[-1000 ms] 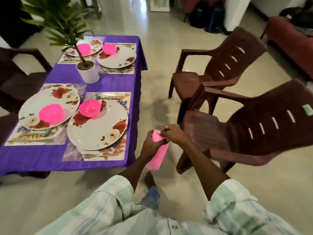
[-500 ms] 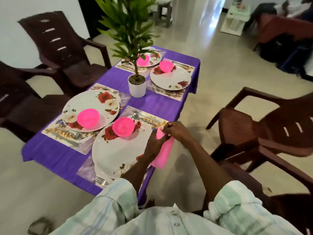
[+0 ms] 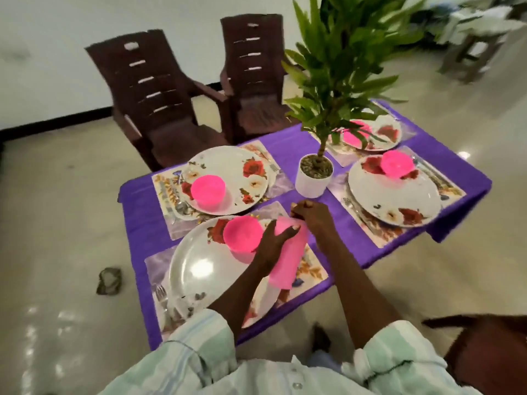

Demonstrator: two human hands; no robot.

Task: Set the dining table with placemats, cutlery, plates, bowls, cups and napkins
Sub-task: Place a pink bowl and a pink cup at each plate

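A tall stack of pink plastic cups (image 3: 288, 252) is held tilted above the near right corner of the low bench under its purple cloth (image 3: 288, 146). The stack's side is gripped by the left hand (image 3: 273, 243), while its upper rim is pinched by the curled fingers of the right hand (image 3: 310, 215). Just left of the stack, a round pink plastic bowl (image 3: 242, 234) sits on a large white floral plate (image 3: 211, 269), which lies on a floral rectangular placemat (image 3: 310, 269). A potted green plant in a white pot (image 3: 313, 178) stands at the bench's middle.
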